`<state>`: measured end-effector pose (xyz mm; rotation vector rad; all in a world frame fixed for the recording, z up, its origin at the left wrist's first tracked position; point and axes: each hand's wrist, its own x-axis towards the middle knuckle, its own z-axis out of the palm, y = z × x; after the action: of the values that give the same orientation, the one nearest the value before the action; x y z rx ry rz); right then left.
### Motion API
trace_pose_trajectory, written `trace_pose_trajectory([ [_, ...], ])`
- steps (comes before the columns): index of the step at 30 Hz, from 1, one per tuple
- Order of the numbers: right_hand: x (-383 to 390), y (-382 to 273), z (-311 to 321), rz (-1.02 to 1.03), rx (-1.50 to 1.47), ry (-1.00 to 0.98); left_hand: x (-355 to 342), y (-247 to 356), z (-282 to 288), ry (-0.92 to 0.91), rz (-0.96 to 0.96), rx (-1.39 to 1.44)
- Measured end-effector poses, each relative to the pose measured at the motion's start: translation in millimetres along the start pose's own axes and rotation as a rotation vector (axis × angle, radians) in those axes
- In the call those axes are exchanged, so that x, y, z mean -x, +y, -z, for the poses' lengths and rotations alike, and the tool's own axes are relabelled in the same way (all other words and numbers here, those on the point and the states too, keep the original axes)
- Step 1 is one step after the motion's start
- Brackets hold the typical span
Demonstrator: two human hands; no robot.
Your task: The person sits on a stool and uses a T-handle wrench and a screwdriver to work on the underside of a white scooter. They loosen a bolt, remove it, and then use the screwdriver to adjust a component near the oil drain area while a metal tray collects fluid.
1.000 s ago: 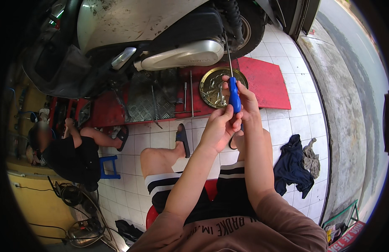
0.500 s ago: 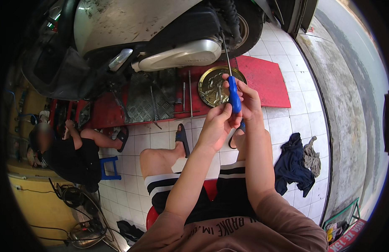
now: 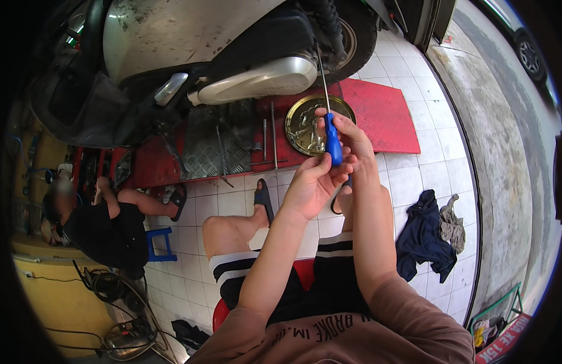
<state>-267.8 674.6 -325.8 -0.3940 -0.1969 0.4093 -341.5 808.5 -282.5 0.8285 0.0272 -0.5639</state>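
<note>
Both my hands are on a long screwdriver (image 3: 333, 142) with a blue handle and a thin metal shaft. My left hand (image 3: 312, 185) pinches the butt of the handle between thumb and fingers. Closer to the shaft, my right hand (image 3: 355, 138) has its fingers round the front of the handle. The shaft points away from me, up to the rear of the motor scooter (image 3: 256, 82), beside its silver engine cover; the tip is hard to make out there. Below the shaft lies a round gold-coloured tray (image 3: 292, 134) with small metal parts in it.
The scooter stands over a red lift platform (image 3: 378, 115). T-handled wrenches (image 3: 275, 136) lie on it left of the tray. At the left a person (image 3: 105, 230) sits by a blue stool (image 3: 161, 244). Dark cloths (image 3: 423, 236) lie on the tiles at right.
My hands and the screwdriver have shifted slightly left, and the handle stands more upright in the picture. A car has come into view on the road at the upper right.
</note>
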Motion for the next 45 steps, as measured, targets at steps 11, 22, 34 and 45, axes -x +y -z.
trace_pose_trajectory([
  [11, -3, 5, 7, -0.010, -0.052, -0.035, 3, 2, 6, 0.077, -0.105, -0.128],
  [22, -5, 5, 23, 0.040, 0.023, 0.108, -8, -11, 6, 0.245, -0.373, -0.650],
  [34, -8, 8, 30, 0.084, 0.071, 0.053, -1, -3, -5, 0.208, -0.334, -0.646],
  [45, -10, 8, 45, 0.030, 0.044, -0.057, 3, -5, -13, 0.235, -0.366, -0.570],
])
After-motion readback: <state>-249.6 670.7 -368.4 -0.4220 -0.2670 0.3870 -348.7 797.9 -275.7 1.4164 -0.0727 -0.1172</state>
